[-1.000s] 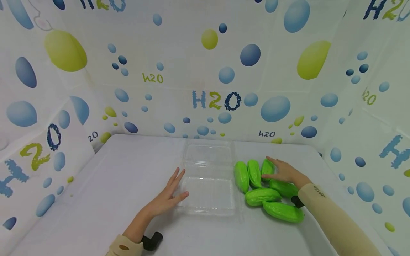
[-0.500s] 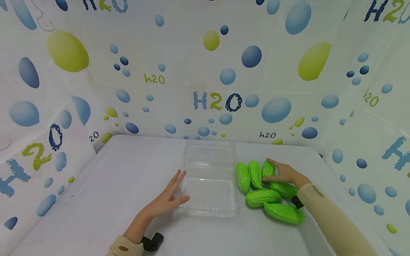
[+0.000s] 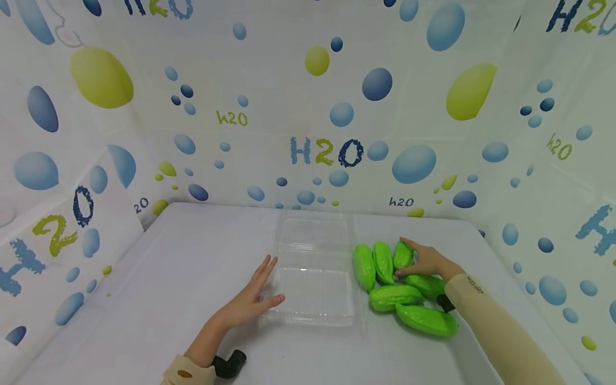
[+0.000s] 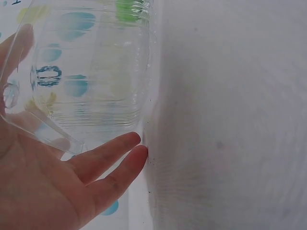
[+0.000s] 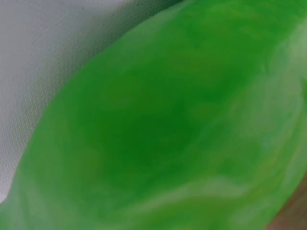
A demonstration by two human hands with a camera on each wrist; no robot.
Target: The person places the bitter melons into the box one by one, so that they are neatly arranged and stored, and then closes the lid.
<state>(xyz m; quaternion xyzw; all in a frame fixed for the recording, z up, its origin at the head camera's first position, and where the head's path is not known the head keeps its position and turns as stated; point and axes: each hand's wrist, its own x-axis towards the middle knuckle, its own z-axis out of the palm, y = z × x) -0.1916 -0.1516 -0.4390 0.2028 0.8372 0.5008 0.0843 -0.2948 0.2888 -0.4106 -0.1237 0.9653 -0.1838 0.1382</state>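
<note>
My left hand (image 3: 247, 302) stands with straight, spread fingers at the left edge of an open clear plastic clamshell container (image 3: 315, 294). In the left wrist view, the thumb side shows through the container's clear wall (image 4: 96, 62), with nothing gripped. On the right, my right hand (image 3: 430, 262) spans a bright green, ridged, elongated fruit (image 3: 403, 256), thumb at its near end and fingers at its far end. Its far side is partly hidden by the hand. In the right wrist view, a green fruit (image 5: 144, 124) fills most of the picture.
Several more green fruits lie close together right of the container: two upright ones (image 3: 364, 267), and others (image 3: 427, 320) nearer the front. The container's lid (image 3: 315, 232) lies folded back. A white cloth (image 3: 192, 251) covers the table; a patterned curtain (image 3: 269, 69) surrounds it.
My right thumb has shifted slightly toward the near end of the fruit, and the hand has closed in around it. The left hand and the container stay in place.
</note>
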